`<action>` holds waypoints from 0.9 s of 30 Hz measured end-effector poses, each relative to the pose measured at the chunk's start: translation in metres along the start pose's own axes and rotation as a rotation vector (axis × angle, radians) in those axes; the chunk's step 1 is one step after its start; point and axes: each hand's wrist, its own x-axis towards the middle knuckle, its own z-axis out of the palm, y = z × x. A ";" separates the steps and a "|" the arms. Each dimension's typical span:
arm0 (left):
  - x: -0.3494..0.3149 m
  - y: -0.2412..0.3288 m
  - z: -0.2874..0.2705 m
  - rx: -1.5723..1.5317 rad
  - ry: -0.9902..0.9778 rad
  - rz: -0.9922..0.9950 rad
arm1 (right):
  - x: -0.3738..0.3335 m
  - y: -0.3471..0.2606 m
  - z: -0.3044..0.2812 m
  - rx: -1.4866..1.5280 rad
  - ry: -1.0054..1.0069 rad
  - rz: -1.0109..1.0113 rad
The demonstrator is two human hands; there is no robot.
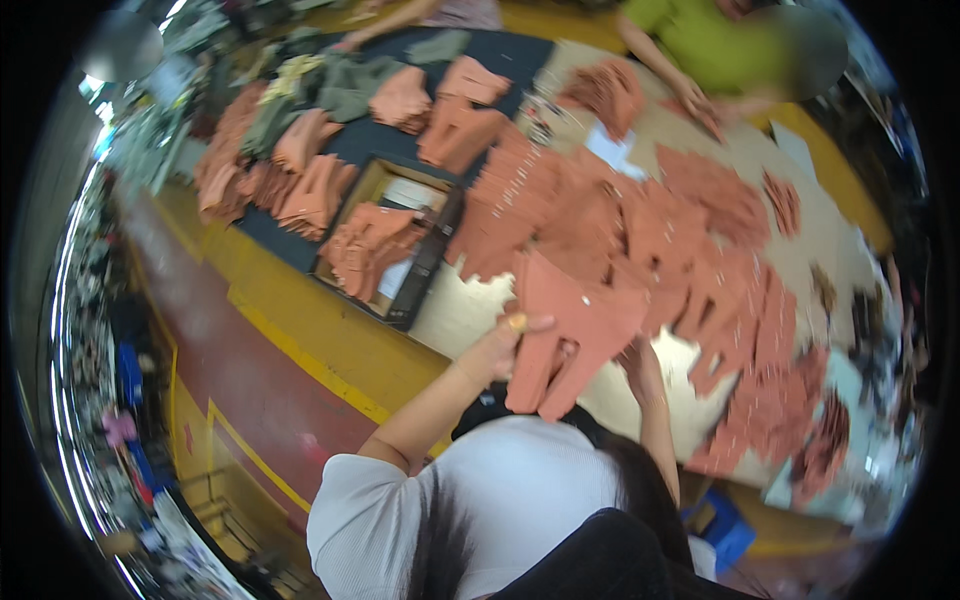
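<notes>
A coral-orange glove-shaped cut piece (575, 325) is held up in front of me, its finger-like strips pointing down toward my chest. My left hand (500, 348) grips its left edge, thumb on top and a yellow band on one finger. On the right side, my right hand (642, 368) holds the piece's lower right edge, with the fingers partly hidden behind it. A small white mark shows near the middle of the piece. Just beyond it, overlapping rows of similar coral pieces (590, 215) cover the table.
To the left, an open dark box (425, 275) holds more coral pieces and white paper. Coral and dark green stacks (400, 98) lie on a black cloth behind it. Across the table (850, 265), a person in a green top (705, 45) handles pieces; another person's arm (395, 22) reaches in.
</notes>
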 end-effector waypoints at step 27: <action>0.214 -0.068 -0.024 1.387 0.454 0.309 | 0.048 -0.012 -0.053 -0.754 1.006 -0.437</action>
